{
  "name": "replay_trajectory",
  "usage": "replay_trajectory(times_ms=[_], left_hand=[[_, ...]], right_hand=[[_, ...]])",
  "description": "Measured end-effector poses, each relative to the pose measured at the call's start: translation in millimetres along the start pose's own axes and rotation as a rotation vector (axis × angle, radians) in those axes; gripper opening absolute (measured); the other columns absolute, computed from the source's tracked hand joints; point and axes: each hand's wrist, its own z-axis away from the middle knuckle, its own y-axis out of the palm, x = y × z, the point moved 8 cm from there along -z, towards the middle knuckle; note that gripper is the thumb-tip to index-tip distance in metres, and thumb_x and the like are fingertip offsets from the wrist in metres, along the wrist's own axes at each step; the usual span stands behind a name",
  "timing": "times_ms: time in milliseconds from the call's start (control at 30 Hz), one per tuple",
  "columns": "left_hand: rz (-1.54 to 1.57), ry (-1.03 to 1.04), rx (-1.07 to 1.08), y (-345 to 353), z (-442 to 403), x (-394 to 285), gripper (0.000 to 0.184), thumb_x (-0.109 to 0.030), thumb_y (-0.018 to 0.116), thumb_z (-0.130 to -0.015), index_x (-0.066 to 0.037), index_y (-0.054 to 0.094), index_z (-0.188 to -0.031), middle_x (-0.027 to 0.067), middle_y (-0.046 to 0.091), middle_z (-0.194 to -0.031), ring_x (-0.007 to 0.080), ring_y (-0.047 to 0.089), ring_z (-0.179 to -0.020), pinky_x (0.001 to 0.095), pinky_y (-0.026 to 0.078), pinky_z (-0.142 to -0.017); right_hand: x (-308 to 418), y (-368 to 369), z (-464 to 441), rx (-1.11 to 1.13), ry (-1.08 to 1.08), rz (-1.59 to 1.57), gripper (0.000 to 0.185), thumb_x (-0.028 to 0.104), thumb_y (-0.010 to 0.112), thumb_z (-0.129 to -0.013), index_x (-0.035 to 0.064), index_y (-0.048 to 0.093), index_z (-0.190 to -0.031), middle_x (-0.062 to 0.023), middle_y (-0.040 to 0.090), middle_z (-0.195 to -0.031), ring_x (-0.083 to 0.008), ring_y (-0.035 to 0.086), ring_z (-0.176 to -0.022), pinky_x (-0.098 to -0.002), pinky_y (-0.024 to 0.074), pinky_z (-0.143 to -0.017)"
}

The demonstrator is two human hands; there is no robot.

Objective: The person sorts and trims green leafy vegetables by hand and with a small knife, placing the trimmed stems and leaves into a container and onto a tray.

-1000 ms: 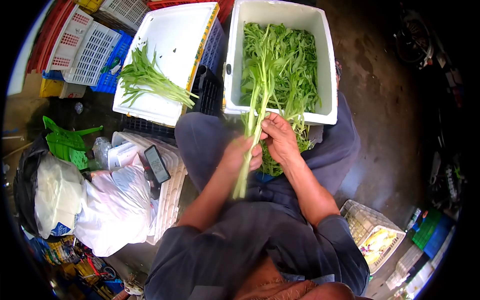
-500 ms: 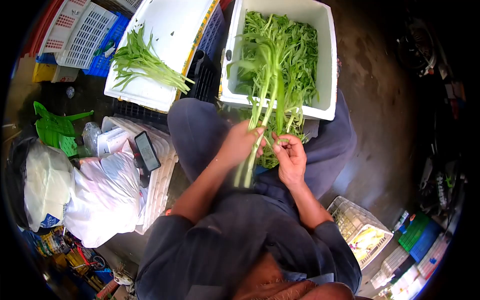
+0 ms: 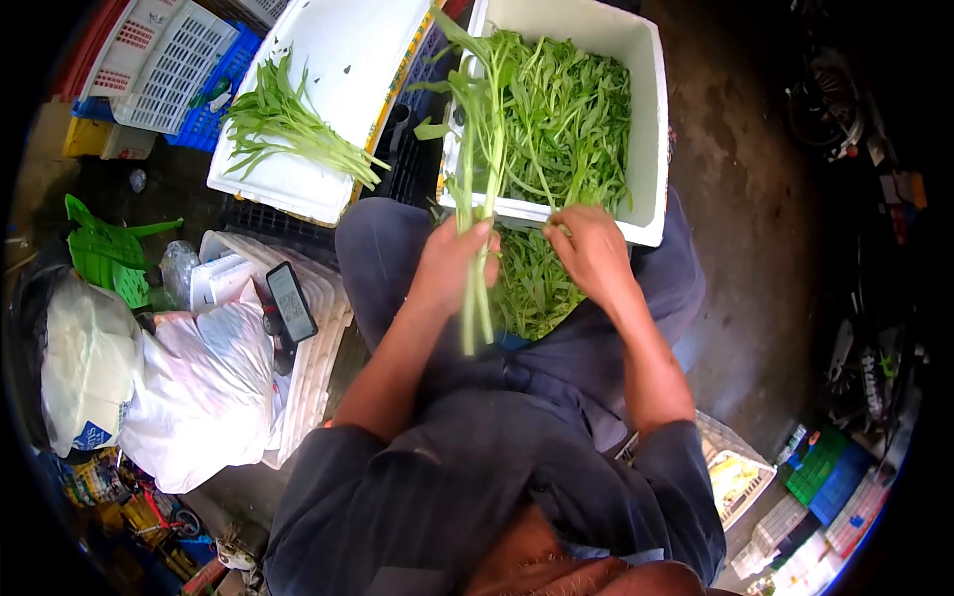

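Observation:
My left hand [image 3: 449, 262] is closed around a few long water spinach stalks [image 3: 477, 303]. Their leafy tops lean over the left rim of a white foam box [image 3: 648, 129], and the cut ends point toward my lap. At the box's near rim, my right hand [image 3: 596, 252] pinches a thin water spinach stem that runs up into the box. Plenty of leafy water spinach [image 3: 571, 109] fills the box. More loose greens [image 3: 537, 288] lie below it, between my knees. A separate bundle of water spinach [image 3: 298, 129] rests on a white foam lid [image 3: 343, 50] at the left.
Left of my knee, a phone [image 3: 290, 301] stands near a white plastic bag [image 3: 204, 387] on a pale crate [image 3: 313, 382]. Stacked plastic baskets [image 3: 179, 65] and a green plastic stool [image 3: 109, 253] are farther left. Another crate [image 3: 740, 477] sits behind my right elbow.
The stalks in my left hand have swung left, away from over the box. My right hand has moved up from near the left hand to the box's near rim and turned palm down.

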Motion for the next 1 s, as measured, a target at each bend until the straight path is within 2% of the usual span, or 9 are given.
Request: replay_trajectory(times_ms=[67,167,267,367,467,567,767,867,1000], left_hand=[[0.089,0.015,0.043,1.2,-1.4,0.0,0.026,-0.017,0.058,-0.103,-0.005,0.056,-0.126,0.0063,0.062,-0.085,0.0186,0.062,-0.056,0.0309,0.051,-0.047],[0.073,-0.012,-0.073,-5.2,2.9,1.5,0.030,-0.016,0.058,-0.103,-0.007,0.055,-0.131,0.0068,0.063,-0.086,0.0201,0.062,-0.057,0.0313,0.051,-0.047],[0.059,-0.022,-0.042,2.6,7.9,-2.7,0.029,-0.015,0.059,-0.102,-0.009,0.056,-0.130,0.0065,0.063,-0.086,0.0207,0.063,-0.058,0.0304,0.050,-0.047],[0.118,0.001,-0.010,1.4,2.1,4.1,0.028,-0.016,0.059,-0.102,-0.010,0.057,-0.130,0.0060,0.063,-0.085,0.0202,0.062,-0.056,0.0299,0.049,-0.046],[0.120,0.026,0.000,7.1,0.1,0.3,0.026,-0.016,0.060,-0.102,-0.009,0.057,-0.128,0.0052,0.062,-0.084,0.0192,0.060,-0.055,0.0303,0.048,-0.046],[0.127,0.020,-0.023,14.5,-2.5,0.4,0.026,-0.016,0.060,-0.102,-0.008,0.057,-0.127,0.0041,0.061,-0.082,0.0181,0.059,-0.055,0.0305,0.047,-0.047],[0.140,0.036,-0.057,26.3,-8.9,9.0,0.022,-0.016,0.067,-0.099,-0.007,0.058,-0.116,0.0025,0.059,-0.080,0.0173,0.058,-0.055,0.0306,0.046,-0.047],[0.096,0.033,-0.047,25.4,-19.4,20.1,0.020,-0.016,0.069,-0.097,-0.008,0.058,-0.112,0.0033,0.061,-0.083,0.0174,0.060,-0.058,0.0303,0.049,-0.050],[0.048,0.009,-0.148,21.7,-33.2,36.2,0.023,-0.016,0.069,-0.097,-0.008,0.059,-0.116,0.0056,0.067,-0.092,0.0188,0.067,-0.071,0.0306,0.056,-0.060]], right_hand=[[-38.0,42.3,-35.0,0.274,0.108,0.443,0.032,0.030,0.070,-0.090,0.0000,0.075,-0.101,-0.0197,0.071,-0.106,-0.0351,0.067,-0.105,-0.0497,0.0452,-0.102],[-66.4,67.2,-47.8,0.380,0.175,0.558,0.038,0.038,0.072,-0.087,0.0034,0.076,-0.102,-0.0190,0.073,-0.108,-0.0360,0.066,-0.108,-0.0548,0.0426,-0.106],[-84.9,74.7,-48.8,0.400,0.264,0.549,0.035,0.035,0.073,-0.085,0.0048,0.076,-0.103,-0.0181,0.072,-0.115,-0.0345,0.065,-0.113,-0.0533,0.0407,-0.108],[-91.6,70.7,-41.2,0.340,0.304,0.522,0.030,0.026,0.070,-0.086,0.0047,0.074,-0.107,-0.0175,0.071,-0.115,-0.0352,0.066,-0.110,-0.0526,0.0411,-0.107],[-72.5,62.4,-31.2,0.190,0.207,0.567,0.027,0.025,0.066,-0.086,0.0039,0.071,-0.103,-0.0165,0.071,-0.107,-0.0362,0.069,-0.100,-0.0532,0.0452,-0.101],[-92.6,76.0,-26.1,0.091,0.206,0.575,0.023,0.023,0.064,-0.086,0.0053,0.068,-0.100,-0.0165,0.069,-0.112,-0.0377,0.069,-0.097,-0.0538,0.0442,-0.102],[-102.7,41.9,-5.6,0.019,0.375,0.315,0.019,0.014,0.057,-0.087,0.0008,0.066,-0.098,-0.0193,0.070,-0.094,-0.0395,0.068,-0.090,-0.0634,0.0326,-0.112],[-91.1,22.7,17.4,-0.252,0.305,0.077,0.020,0.011,0.058,-0.088,-0.0018,0.066,-0.101,-0.0200,0.068,-0.087,-0.0405,0.066,-0.087,-0.0666,0.0271,-0.115],[-34.4,26.1,52.7,-0.426,0.177,-0.131,0.022,0.004,0.063,-0.087,-0.0026,0.066,-0.108,-0.0158,0.064,-0.081,-0.0369,0.063,-0.079,-0.0654,0.0287,-0.115]])
